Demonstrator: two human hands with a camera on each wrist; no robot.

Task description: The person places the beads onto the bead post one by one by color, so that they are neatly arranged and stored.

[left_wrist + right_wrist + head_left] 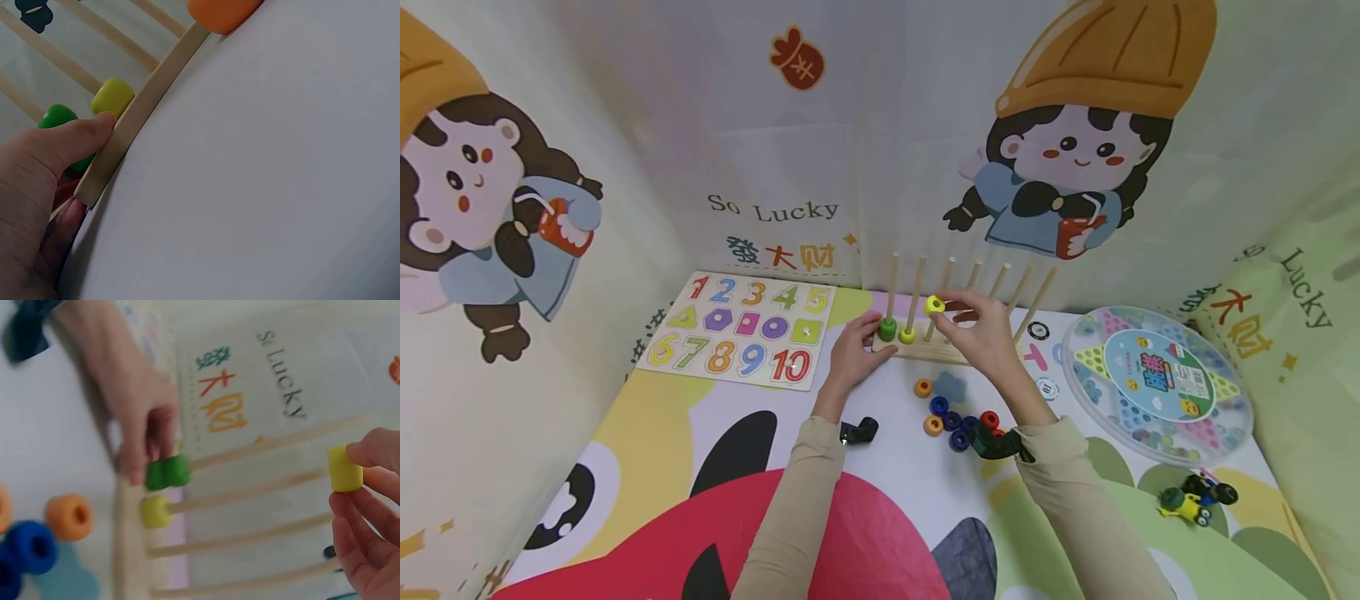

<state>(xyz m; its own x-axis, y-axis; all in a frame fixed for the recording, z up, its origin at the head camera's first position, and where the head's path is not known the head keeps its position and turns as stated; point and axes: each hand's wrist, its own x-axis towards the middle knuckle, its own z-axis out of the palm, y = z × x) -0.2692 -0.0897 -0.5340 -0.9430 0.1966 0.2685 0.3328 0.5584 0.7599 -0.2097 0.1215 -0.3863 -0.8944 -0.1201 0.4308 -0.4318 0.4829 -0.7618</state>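
My left hand (852, 354) grips the left end of a wooden peg rack (140, 103), thumb along the front and fingers behind. Two green beads (167, 472) are stacked on the first peg, and a yellow bead (113, 96) sits at the foot of the second. Between thumb and fingertips, my right hand (987, 332) pinches another yellow bead (345, 470), held up near the upper part of the second peg. The other pegs (1037, 302) rise to the right, partly behind the right hand.
In front of the rack lie loose orange beads (922, 387), several blue beads (939, 406) and red beads (990, 419). A number puzzle board (737, 329) is on the left. On the right are a round board game box (1157, 383) and small toy figures (1183, 506).
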